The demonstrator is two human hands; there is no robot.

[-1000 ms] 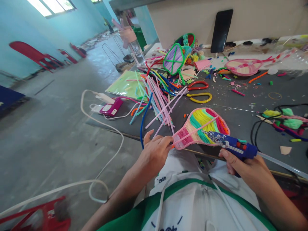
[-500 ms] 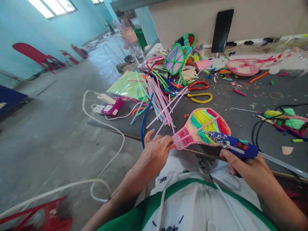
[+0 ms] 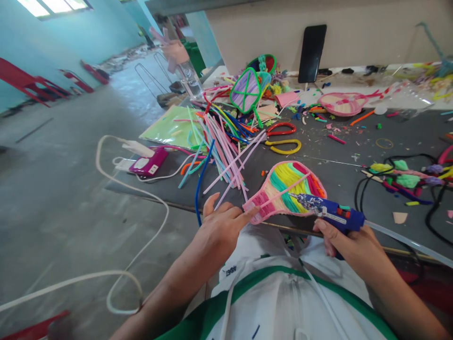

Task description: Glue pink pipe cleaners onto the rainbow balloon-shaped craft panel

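A bulb-shaped craft piece, filled with bands of coloured yarn and rimmed in pink, lies at the table's front edge. Along its length runs a thin pink pipe cleaner. My left hand holds the narrow end, index finger stretched over the strip there; the thumb is hidden. In my right hand is a blue glue gun, its nozzle over the yellow yarn beside the pipe cleaner. A long clear glue stick sticks out of the gun's back.
Loose pipe cleaners lie left of centre, beside red-and-yellow-handled scissors. A purple power adapter with white cables sits at the left edge. Behind are a leaning phone and a pink craft piece; black cord lies at right.
My left index finger has extended further over the narrow end, onto the pipe cleaner. The glue gun stays over nearly the same spot. The whole view has shifted a little.
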